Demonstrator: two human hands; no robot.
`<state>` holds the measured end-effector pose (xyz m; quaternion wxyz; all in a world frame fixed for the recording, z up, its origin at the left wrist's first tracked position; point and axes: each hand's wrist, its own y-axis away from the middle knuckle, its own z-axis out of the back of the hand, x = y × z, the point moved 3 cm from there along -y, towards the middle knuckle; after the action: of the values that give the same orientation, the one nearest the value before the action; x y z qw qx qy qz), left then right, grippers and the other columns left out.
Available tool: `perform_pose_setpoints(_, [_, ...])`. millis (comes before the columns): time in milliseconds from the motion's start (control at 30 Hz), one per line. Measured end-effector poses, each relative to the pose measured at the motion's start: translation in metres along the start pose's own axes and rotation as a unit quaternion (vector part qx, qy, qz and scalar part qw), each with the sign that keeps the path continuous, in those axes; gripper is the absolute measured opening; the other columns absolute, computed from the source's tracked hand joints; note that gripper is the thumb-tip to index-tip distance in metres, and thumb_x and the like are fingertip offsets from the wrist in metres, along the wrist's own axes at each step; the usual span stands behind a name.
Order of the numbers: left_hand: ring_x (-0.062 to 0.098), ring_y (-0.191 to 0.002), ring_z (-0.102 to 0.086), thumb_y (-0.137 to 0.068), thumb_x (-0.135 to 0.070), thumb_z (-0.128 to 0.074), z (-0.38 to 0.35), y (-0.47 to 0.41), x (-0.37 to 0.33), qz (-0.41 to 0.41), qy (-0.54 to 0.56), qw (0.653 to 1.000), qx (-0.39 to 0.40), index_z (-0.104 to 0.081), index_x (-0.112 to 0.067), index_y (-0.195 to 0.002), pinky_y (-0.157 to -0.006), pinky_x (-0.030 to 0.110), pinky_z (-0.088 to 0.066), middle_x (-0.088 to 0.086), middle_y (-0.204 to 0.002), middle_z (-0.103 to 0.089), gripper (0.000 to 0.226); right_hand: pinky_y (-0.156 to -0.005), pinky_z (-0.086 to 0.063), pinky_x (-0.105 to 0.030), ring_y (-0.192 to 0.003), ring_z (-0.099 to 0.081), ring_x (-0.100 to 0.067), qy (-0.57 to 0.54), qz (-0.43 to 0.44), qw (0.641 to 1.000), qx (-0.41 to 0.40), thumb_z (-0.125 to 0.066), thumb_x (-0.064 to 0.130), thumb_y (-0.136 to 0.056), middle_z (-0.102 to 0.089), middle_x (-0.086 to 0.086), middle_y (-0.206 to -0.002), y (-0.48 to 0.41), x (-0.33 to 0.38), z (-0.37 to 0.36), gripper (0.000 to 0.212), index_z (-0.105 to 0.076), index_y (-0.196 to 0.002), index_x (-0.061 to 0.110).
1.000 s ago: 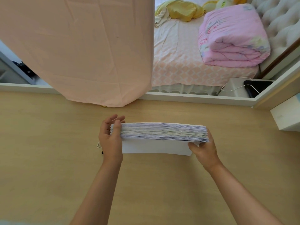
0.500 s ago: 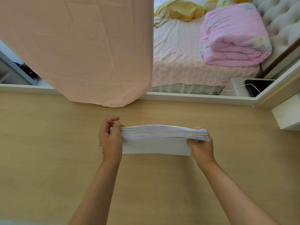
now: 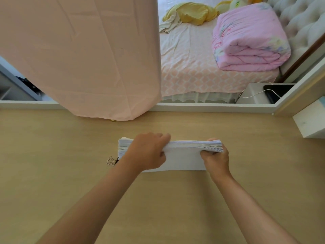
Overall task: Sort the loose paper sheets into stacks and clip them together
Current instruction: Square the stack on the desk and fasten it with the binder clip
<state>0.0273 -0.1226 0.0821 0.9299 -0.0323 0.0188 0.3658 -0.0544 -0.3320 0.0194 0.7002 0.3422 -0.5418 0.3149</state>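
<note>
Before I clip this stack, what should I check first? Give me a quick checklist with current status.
1. Paper stack held at both ends: ok. The left hand grips over the top and the right hand pinches the right end.
2. Sheet edges squared: not ok, the ends look staggered.
3. Binder clip within reach: ok, on the desk by the stack's left corner.
4. Clip free of the stack: cannot tell, partly hidden.
5. A hand free to take the clip: not ok, both hold paper.
</note>
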Motion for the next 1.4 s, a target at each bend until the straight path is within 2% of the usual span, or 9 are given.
perform_pose_setpoints(200, [0.02, -0.039, -0.039, -0.07, -0.018, -0.057, -0.002, 0.021, 0.022, -0.049, -0.043, 0.998, 0.011, -0.049, -0.019, -0.087, -0.041, 0.022, -0.011, -0.004, -0.061, -0.047, 0.018, -0.068, -0.044, -0.025, -0.069, -0.054, -0.002, 0.02, -0.005, 0.999, 0.03, -0.053, 0.009, -0.06, -0.059, 0.023, -0.072, -0.003, 0.001, 0.004, 0.03, -0.059, -0.079, 0.032])
perform_pose_setpoints(300, [0.02, -0.037, -0.039, -0.069, -0.015, -0.06, -0.004, 0.017, 0.024, -0.054, -0.044, 0.997, 0.018, -0.051, -0.019, -0.087, -0.04, 0.022, -0.009, -0.004, -0.059, -0.047, 0.021, -0.099, -0.045, -0.04, -0.112, -0.055, -0.018, 0.093, 0.121, 0.988, -0.031, -0.052, 0.006, -0.06, -0.056, 0.011, -0.116, 0.004, 0.026, 0.022, 0.059, -0.055, -0.115, 0.028])
perform_pose_setpoints(367, [0.021, -0.036, -0.039, -0.066, -0.014, -0.063, -0.004, 0.016, 0.025, -0.051, -0.038, 0.998, 0.024, -0.053, -0.018, -0.086, -0.04, 0.022, -0.01, -0.003, -0.058, -0.047, 0.023, -0.11, -0.035, -0.044, -0.125, -0.046, -0.028, 0.198, 0.333, 0.921, -0.047, -0.057, 0.006, -0.062, -0.05, -0.009, -0.131, 0.016, 0.069, 0.024, 0.065, -0.053, -0.127, 0.006])
perform_pose_setpoints(433, [0.021, -0.035, -0.039, -0.064, -0.012, -0.064, -0.002, 0.015, 0.026, -0.055, -0.033, 0.997, 0.031, -0.053, -0.018, -0.087, -0.042, 0.021, -0.006, -0.003, -0.057, -0.046, 0.026, -0.112, -0.032, -0.046, -0.123, -0.048, -0.027, 0.317, 0.451, 0.831, 0.08, -0.068, 0.021, -0.068, -0.054, -0.008, -0.129, 0.028, 0.104, -0.007, 0.062, -0.058, -0.127, 0.007])
perform_pose_setpoints(600, [0.019, -0.036, -0.038, -0.068, -0.016, -0.061, -0.001, 0.015, 0.028, -0.07, -0.019, 0.997, 0.02, -0.048, -0.02, -0.087, -0.041, 0.021, -0.011, -0.004, -0.058, -0.046, 0.024, -0.08, -0.046, -0.034, -0.101, -0.062, -0.022, 0.636, 0.285, 0.656, 0.289, -0.058, 0.06, -0.088, -0.065, 0.003, -0.108, 0.011, 0.091, -0.076, 0.044, -0.057, -0.115, 0.026])
perform_pose_setpoints(933, [0.021, -0.05, -0.05, -0.092, -0.024, -0.049, -0.006, 0.082, 0.124, 0.049, -0.006, 0.998, 0.024, -0.043, -0.02, -0.091, -0.042, 0.031, -0.037, -0.004, -0.069, -0.06, 0.007, -0.063, -0.031, -0.03, -0.075, -0.053, -0.02, 0.612, 0.311, 0.67, 0.282, -0.053, 0.052, -0.095, -0.067, 0.001, -0.089, 0.0, 0.092, -0.08, 0.03, -0.052, -0.086, 0.024])
perform_pose_setpoints(1133, [0.024, -0.13, -0.042, -0.09, -0.031, -0.058, -0.094, 0.134, 0.138, 0.247, 0.144, 0.954, 0.094, -0.046, -0.032, -0.14, -0.091, 0.042, -0.05, -0.003, -0.148, -0.041, 0.052, -0.062, -0.029, -0.029, -0.083, -0.062, -0.021, 0.639, 0.317, 0.652, 0.256, -0.049, 0.057, -0.096, -0.067, 0.003, -0.09, -0.002, 0.091, -0.081, 0.038, -0.059, -0.097, 0.021])
perform_pose_setpoints(1300, [0.025, -0.117, -0.044, -0.079, -0.04, -0.065, -0.139, 0.146, 0.115, 0.292, 0.185, 0.935, 0.075, -0.052, -0.033, -0.13, -0.085, 0.04, -0.053, -0.002, -0.129, -0.048, 0.054, -0.063, -0.033, -0.03, -0.083, -0.061, -0.023, 0.638, 0.308, 0.662, 0.244, -0.05, 0.058, -0.095, -0.067, 0.002, -0.089, -0.008, 0.09, -0.084, 0.037, -0.06, -0.097, 0.022])
perform_pose_setpoints(1400, [0.022, -0.104, -0.05, -0.073, -0.037, -0.068, -0.142, 0.158, 0.094, 0.208, 0.214, 0.954, 0.031, -0.058, -0.033, -0.124, -0.081, 0.037, -0.055, -0.003, -0.12, -0.054, 0.052, -0.063, -0.035, -0.03, -0.083, -0.062, -0.024, 0.639, 0.305, 0.664, 0.241, -0.051, 0.058, -0.094, -0.067, 0.001, -0.088, -0.012, 0.089, -0.085, 0.038, -0.06, -0.096, 0.021])
